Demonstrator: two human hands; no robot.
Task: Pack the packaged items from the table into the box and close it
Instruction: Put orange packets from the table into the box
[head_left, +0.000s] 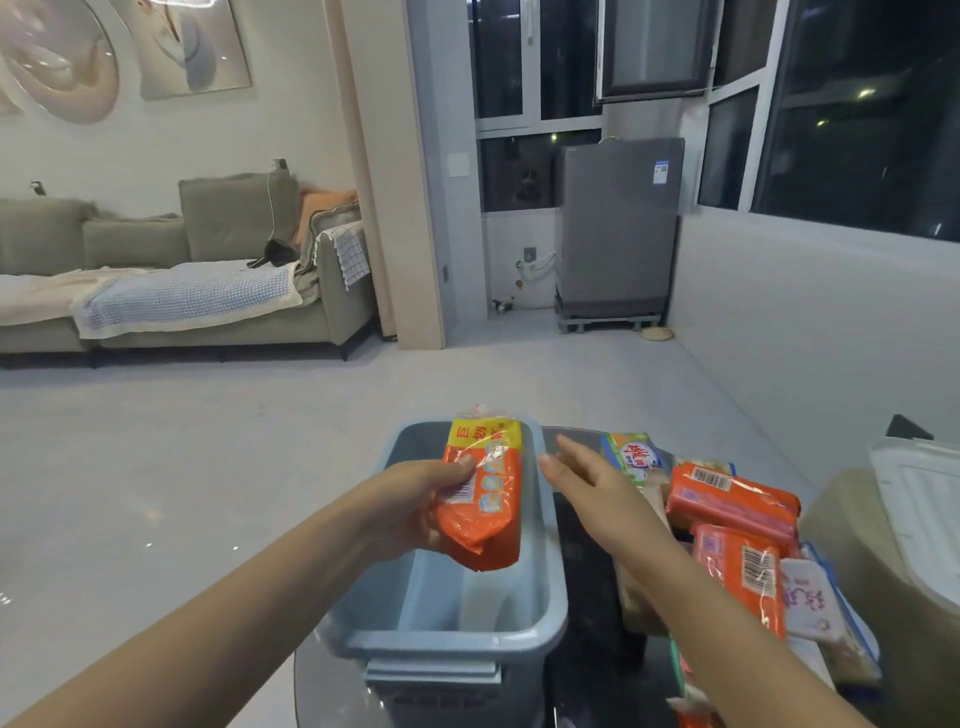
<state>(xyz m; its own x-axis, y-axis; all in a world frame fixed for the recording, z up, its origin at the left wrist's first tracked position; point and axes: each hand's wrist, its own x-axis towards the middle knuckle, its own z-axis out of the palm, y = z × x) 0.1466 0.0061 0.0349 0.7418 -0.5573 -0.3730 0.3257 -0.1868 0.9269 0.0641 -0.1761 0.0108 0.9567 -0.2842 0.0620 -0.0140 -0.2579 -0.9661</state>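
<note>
A blue plastic box (540, 613) stands open on the dark table, low in the middle of the head view. My left hand (415, 506) grips an orange and yellow packet (488, 493) and holds it over the box's opening. Just right of that packet, my right hand (587, 486) hovers above the box's right rim with fingers spread and nothing in it. More packaged items lie in a pile on the table to the right: two orange packets (732, 501) (743, 577), a blue and white packet (636, 457) and a pale pink pouch (813, 603).
A white lid (919, 509) rests on a beige surface at the far right. The glossy dark table (587, 571) carries the box and the pile. Beyond lie open grey floor, a sofa (171, 291) at the left and a grey appliance (618, 228) by the windows.
</note>
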